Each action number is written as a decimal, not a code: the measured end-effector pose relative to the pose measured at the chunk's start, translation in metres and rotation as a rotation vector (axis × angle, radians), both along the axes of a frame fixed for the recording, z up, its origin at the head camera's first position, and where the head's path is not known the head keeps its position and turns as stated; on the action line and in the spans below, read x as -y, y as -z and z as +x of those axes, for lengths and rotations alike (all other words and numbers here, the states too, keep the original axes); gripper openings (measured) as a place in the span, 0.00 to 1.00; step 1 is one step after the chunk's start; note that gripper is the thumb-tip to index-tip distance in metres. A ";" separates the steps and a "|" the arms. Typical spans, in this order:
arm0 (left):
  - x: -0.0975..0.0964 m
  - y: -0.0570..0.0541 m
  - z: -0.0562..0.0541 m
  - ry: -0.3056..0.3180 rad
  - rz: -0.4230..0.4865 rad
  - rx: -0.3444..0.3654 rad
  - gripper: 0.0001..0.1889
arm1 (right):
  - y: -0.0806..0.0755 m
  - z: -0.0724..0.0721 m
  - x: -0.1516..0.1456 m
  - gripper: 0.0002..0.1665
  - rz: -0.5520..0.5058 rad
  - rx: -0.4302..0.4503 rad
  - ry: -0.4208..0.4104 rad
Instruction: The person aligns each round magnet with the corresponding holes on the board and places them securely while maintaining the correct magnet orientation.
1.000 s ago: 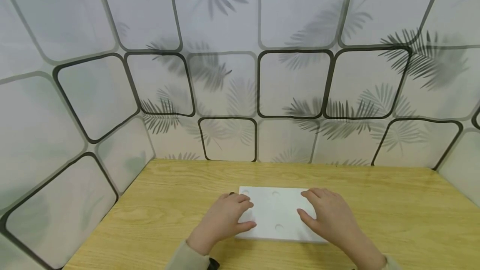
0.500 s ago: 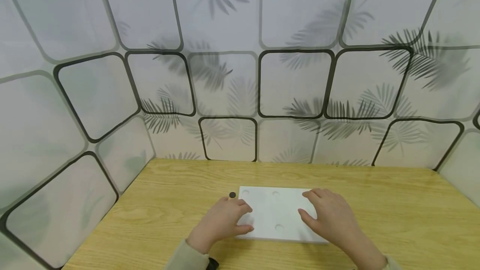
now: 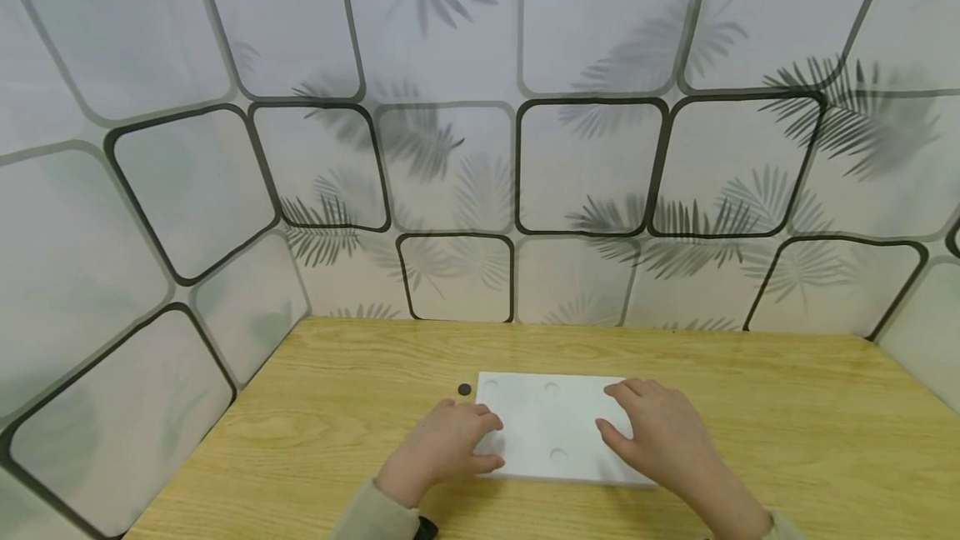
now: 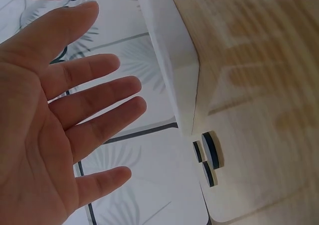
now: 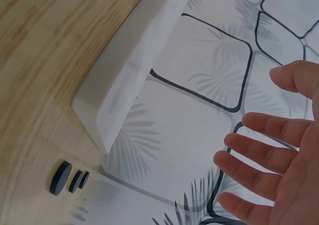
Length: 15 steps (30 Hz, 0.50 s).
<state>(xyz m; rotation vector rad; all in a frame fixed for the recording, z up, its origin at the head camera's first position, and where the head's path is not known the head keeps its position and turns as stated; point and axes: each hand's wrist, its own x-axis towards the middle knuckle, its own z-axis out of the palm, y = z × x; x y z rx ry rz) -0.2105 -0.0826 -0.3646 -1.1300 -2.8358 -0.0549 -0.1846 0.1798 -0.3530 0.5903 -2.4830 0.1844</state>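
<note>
A white rectangular block (image 3: 555, 423) with shallow round recesses in its top lies on the wooden table. My left hand (image 3: 444, 444) hovers by its left end, fingers relaxed and apart, holding nothing. Over the right end is my right hand (image 3: 663, 436), also with loose, spread fingers and nothing in them. In the left wrist view, a large black disc (image 4: 211, 150) and two smaller discs (image 4: 208, 173) lie near the block's end. Past the other end, the right wrist view has another large black disc (image 5: 60, 178) with two smaller ones (image 5: 75, 181) alongside.
The wood-grain table (image 3: 337, 407) extends around the block on all sides. Behind and to the left rises a pale curtain-like backdrop (image 3: 450, 173) with rounded squares and leaf prints. From above, one dark disc (image 3: 464, 389) shows beyond my left hand.
My left hand has drawn back slightly, uncovering the dark disc near the block's far left corner. My right hand has barely moved, and the block stays where it was.
</note>
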 end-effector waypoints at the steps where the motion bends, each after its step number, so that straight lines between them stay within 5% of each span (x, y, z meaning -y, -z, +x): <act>1: 0.000 0.000 0.000 -0.005 0.001 0.008 0.18 | 0.000 0.000 0.000 0.17 -0.001 0.001 0.001; 15: -0.003 0.006 0.000 -0.039 -0.037 0.022 0.17 | -0.001 0.000 -0.001 0.17 -0.007 0.014 0.000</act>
